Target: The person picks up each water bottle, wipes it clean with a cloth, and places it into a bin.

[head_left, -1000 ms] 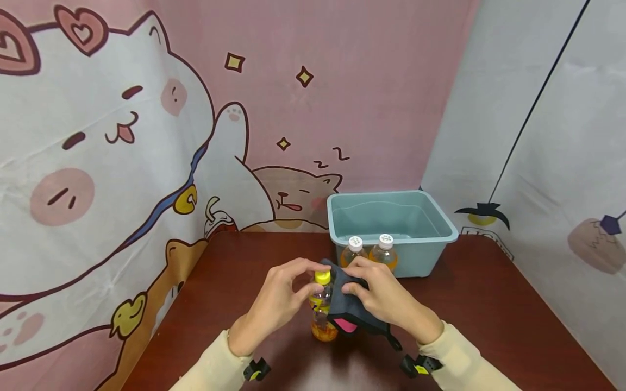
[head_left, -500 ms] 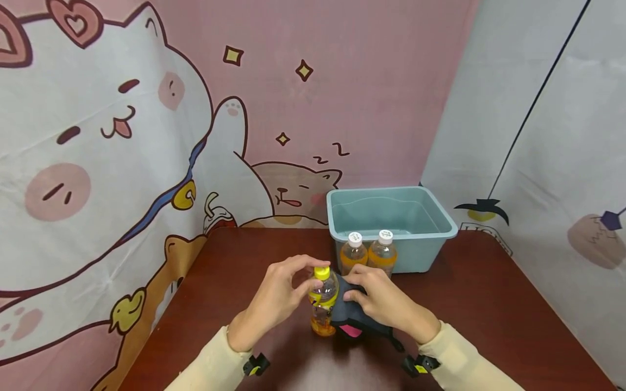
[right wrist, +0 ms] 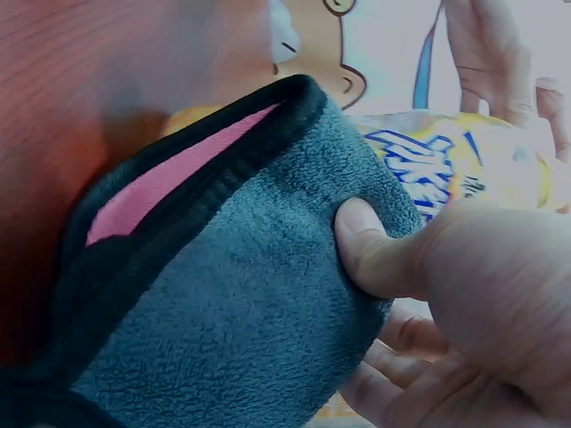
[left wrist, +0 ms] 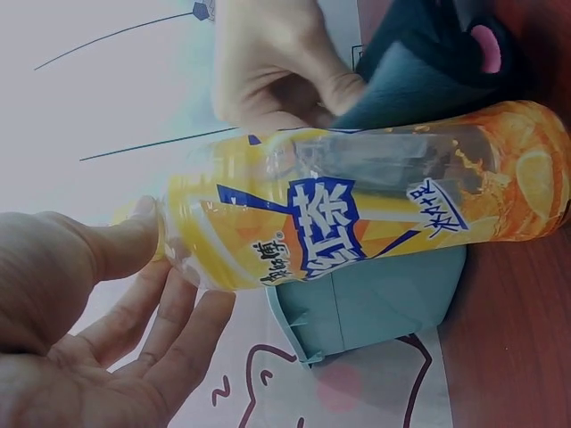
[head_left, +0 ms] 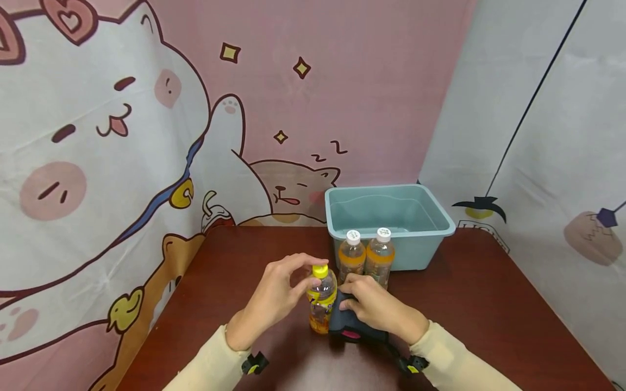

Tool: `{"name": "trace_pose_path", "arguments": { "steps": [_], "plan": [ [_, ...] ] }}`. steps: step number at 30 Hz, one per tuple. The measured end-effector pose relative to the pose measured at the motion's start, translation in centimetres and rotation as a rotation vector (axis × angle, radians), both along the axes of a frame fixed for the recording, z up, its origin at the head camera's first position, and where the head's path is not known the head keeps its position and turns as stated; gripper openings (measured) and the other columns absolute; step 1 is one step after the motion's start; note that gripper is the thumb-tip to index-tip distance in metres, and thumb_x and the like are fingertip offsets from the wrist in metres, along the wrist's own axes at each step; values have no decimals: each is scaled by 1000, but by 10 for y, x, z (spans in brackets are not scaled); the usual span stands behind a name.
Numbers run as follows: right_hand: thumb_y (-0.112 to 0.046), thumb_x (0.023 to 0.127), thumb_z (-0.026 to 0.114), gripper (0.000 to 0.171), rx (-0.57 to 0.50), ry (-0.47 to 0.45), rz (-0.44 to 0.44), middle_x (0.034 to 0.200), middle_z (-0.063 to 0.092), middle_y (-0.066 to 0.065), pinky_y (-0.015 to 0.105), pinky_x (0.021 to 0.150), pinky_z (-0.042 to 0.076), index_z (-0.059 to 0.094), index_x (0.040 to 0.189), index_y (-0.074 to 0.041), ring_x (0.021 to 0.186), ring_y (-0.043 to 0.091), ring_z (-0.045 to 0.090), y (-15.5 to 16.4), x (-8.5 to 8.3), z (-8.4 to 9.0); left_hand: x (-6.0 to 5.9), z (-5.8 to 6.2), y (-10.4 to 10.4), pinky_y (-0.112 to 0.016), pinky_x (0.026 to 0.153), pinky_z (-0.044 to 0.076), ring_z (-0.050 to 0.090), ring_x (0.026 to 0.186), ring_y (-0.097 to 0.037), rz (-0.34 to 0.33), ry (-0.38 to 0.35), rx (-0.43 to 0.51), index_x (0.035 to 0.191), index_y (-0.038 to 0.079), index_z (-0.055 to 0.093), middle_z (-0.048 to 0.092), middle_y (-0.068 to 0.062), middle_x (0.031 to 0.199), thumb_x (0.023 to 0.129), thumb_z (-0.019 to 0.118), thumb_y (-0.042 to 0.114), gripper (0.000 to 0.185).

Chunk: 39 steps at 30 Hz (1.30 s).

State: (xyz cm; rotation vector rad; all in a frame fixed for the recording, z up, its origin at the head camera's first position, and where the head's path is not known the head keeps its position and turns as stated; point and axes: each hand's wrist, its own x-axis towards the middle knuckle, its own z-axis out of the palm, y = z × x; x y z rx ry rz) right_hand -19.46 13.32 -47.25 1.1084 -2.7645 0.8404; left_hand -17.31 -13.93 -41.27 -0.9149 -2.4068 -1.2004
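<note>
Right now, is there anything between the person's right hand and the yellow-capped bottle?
Yes: a grey cloth. The right hand presses it against the side of the bottle, thumb on the fabric, so that hand meets cloth, not plastic. The left hand touches the bottle directly, at the cap.

The bottle [left wrist: 357, 214] is clear, glossy plastic with a slick printed label. The cloth [right wrist: 241, 303] is matt grey fleece, fuzzy, edged in a black knit band. The tabletop [head_left: 489, 304] is smooth, polished dark wood; the tub [head_left: 391, 209] is smooth plastic.
</note>
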Motion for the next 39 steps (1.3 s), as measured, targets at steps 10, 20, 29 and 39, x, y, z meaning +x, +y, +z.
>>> {"name": "trace_pose_path", "arguments": {
  "steps": [10, 20, 29, 39],
  "plan": [
    [-13, 104, 89, 7, 32, -11, 34, 93, 69, -4, 19, 70, 52, 88, 110, -9, 85, 2, 66, -3, -4, -14, -1, -3, -1, -40, 93, 74, 82, 114, -17, -4, -23, 6, 138, 23, 83, 86, 3, 128, 99, 92, 11, 42],
    [-12, 103, 89, 7, 12, -18, 30, 93, 70, -5, 20, 71, 54, 87, 109, -10, 85, 0, 64, -3, -6, -21, -1, -2, -1, -45, 94, 74, 82, 115, -17, -6, -32, 9, 138, 21, 84, 86, 2, 129, 99, 92, 10, 42],
    [-12, 104, 89, 16, -45, -38, 24, 100, 75, -3, 22, 75, 58, 89, 119, -7, 91, 1, 69, 2, -6, -14, 0, -4, -1, -44, 95, 74, 82, 116, -17, -18, -39, 28, 139, 21, 83, 86, 3, 130, 100, 91, 10, 41],
    [-15, 104, 89, 27, -114, -33, -21, 107, 78, 0, 21, 74, 57, 88, 129, -4, 90, 1, 67, 7, -1, 5, 0, -4, 0, -41, 99, 73, 81, 120, -17, -16, -56, 26, 140, 25, 83, 85, 4, 129, 100, 90, 10, 43]
  ]
}}
